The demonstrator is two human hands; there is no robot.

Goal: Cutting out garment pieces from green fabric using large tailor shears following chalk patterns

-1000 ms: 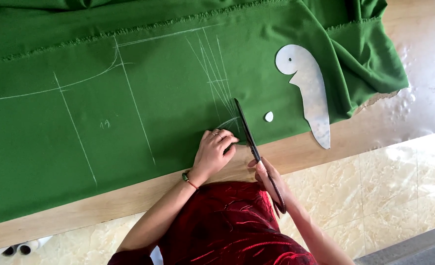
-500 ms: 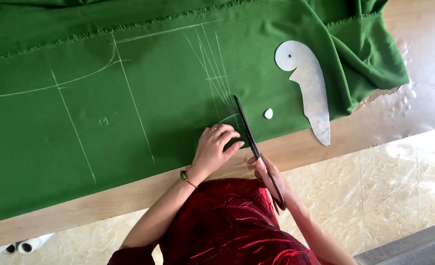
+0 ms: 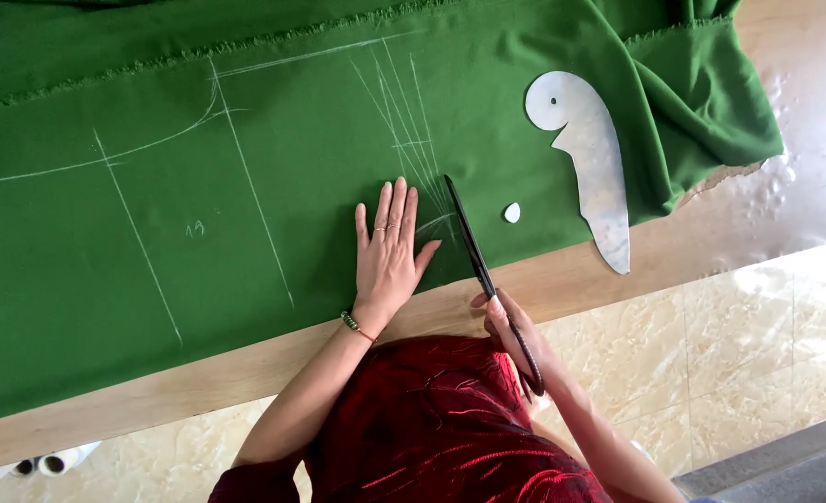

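Green fabric (image 3: 199,186) marked with white chalk lines covers the wooden table (image 3: 199,377). My left hand (image 3: 390,251) lies flat on the fabric, fingers spread, just left of the chalked dart lines. My right hand (image 3: 515,335) grips the handles of long black scissors (image 3: 473,251) at the table's near edge. The scissor blades point away from me along the fabric, right beside my left thumb.
A pale curved pattern ruler (image 3: 590,158) lies on the fabric to the right, with a small white piece of chalk (image 3: 512,212) near it. Bunched fabric hangs at the table's right end. Pale floor tiles (image 3: 739,345) lie below, and white rolls (image 3: 50,461) at bottom left.
My left hand, curled on the fabric before, has opened and flattened with fingers stretched out. The scissors and right hand have stayed in about the same place.
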